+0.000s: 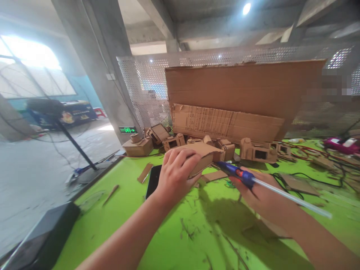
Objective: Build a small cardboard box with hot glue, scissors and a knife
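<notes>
My left hand (174,173) is closed over a small cardboard box piece (203,154), holding it above the green table (174,240). My right hand (260,193) grips a blue glue gun (237,172) with a clear glue stick (292,198) sticking out of its back. The gun's nozzle points left at the side of the cardboard piece, close to it or touching it. A black phone (153,180) lies flat on the table just left of my left hand.
Several small cardboard models (257,150) stand in a row at the back, before large cardboard sheets (242,93) and a perforated metal screen. Cables and a pink tool (341,144) lie at the right. Cardboard scraps litter the table. A fan stand (70,144) is left of the table.
</notes>
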The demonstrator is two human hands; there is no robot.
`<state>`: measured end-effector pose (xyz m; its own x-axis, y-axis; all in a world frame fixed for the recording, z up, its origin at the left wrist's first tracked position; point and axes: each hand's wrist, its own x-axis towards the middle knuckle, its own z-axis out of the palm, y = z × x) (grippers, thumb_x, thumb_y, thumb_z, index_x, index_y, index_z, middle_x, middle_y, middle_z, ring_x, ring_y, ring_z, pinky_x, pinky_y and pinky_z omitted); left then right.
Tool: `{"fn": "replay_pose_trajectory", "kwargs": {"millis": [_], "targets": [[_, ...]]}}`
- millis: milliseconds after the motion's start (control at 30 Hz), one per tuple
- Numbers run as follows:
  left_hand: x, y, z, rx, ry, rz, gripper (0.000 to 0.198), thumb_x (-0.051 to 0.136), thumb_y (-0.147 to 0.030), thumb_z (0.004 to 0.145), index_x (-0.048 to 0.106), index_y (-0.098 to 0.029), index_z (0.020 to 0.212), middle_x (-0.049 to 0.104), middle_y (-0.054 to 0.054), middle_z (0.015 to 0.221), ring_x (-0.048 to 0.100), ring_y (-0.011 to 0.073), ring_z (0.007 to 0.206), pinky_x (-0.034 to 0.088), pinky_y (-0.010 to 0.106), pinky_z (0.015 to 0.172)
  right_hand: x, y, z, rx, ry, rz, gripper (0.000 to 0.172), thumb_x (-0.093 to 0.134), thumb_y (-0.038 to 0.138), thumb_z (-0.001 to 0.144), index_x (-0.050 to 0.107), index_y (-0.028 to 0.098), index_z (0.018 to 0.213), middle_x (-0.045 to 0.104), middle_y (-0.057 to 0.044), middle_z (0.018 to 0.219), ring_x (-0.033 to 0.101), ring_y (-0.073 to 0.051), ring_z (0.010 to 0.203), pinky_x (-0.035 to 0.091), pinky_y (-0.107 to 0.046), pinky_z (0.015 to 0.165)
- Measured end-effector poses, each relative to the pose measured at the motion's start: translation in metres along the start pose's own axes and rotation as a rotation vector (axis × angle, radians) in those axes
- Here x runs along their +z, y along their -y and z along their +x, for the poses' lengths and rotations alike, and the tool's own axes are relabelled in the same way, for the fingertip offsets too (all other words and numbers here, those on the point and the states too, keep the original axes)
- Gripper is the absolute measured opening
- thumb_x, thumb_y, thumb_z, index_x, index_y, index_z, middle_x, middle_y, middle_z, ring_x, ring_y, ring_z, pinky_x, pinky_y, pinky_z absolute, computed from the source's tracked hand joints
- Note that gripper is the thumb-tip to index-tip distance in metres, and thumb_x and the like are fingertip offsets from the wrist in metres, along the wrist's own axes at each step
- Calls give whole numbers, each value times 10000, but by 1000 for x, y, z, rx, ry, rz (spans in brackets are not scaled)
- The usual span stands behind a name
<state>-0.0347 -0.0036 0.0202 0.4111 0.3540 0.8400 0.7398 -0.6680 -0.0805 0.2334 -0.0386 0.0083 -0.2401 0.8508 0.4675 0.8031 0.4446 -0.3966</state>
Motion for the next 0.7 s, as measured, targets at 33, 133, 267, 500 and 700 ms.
{"fn": "replay_pose_trajectory", "kwargs": {"millis": [33,133,267,500,700], "targets": [[0,0,0,-1,-1,-1,374,816,-278,836,663,-196,1167,739,101,1148,641,310,1071,470,483,980,0,0,0,8,15,-2,415,443,579,1025,662,239,934,694,-36,693,584,-225,584,389,-310,563],[0,1,0,-20,-6,-6,362,816,-249,829,664,-202,1154,737,98,1151,640,305,1077,469,478,987,-3,-2,1,39,70,-19,429,419,597,1022,662,250,952,702,-48,706,628,-255,634,421,-334,596],[-1,0,0,-31,-14,-5,344,798,-229,836,660,-223,1151,735,94,1149,638,302,1085,466,475,988,-6,-4,2,57,101,20,317,477,610,955,646,343,931,703,-60,695,641,-311,639,438,-393,589],[0,-1,-1,-16,-14,-26,343,797,-253,843,656,-229,1155,736,91,1141,640,301,1071,469,475,979,-6,3,2,67,67,118,188,562,623,823,644,458,857,705,-84,694,625,-367,622,421,-456,572],[2,1,-1,-59,-6,-54,359,817,-272,829,665,-230,1151,732,86,1154,643,302,1070,469,479,973,-4,1,1,42,31,-4,302,472,578,966,655,345,907,715,-56,683,648,-300,609,448,-384,560]]}}
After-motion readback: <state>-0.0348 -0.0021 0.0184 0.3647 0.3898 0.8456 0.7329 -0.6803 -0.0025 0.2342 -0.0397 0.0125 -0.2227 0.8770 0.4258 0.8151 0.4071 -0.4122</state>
